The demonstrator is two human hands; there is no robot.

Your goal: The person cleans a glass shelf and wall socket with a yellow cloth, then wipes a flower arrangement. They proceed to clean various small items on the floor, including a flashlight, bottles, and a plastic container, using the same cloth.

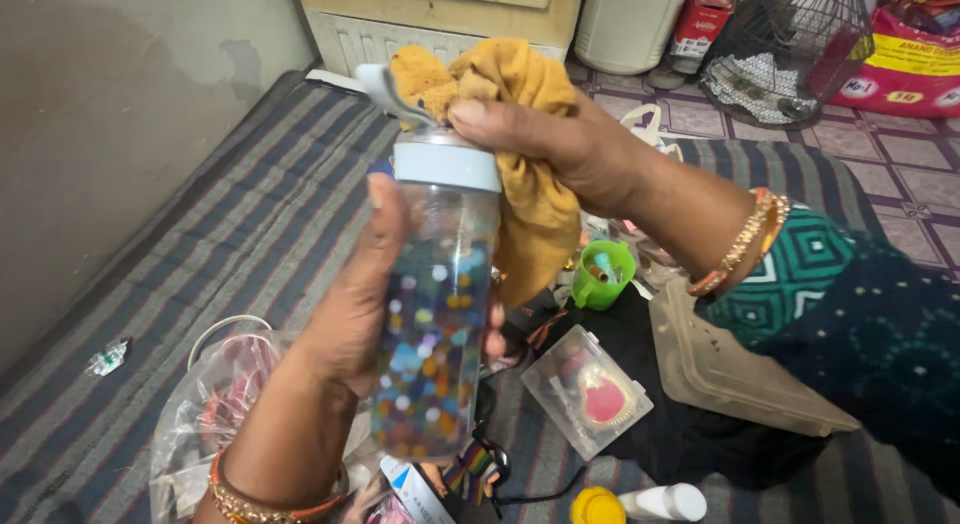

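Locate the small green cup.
Head view, right of centre: the green cup sits on the striped mat, just right of the hanging yellow cloth, below the right hand.

We can't see the fingers of the left hand (350, 304); they wrap behind the clear plastic bottle with coloured dots (437, 304). The mustard-yellow cloth (525, 154) covers the right hand's (560, 149) palm and part of the bottle's pale lid (446, 164). The yellow-capped white bottle (640, 504) is cut by the bottom edge. Contents of the crumpled clear plastic bag (205, 414) are too blurred to tell.
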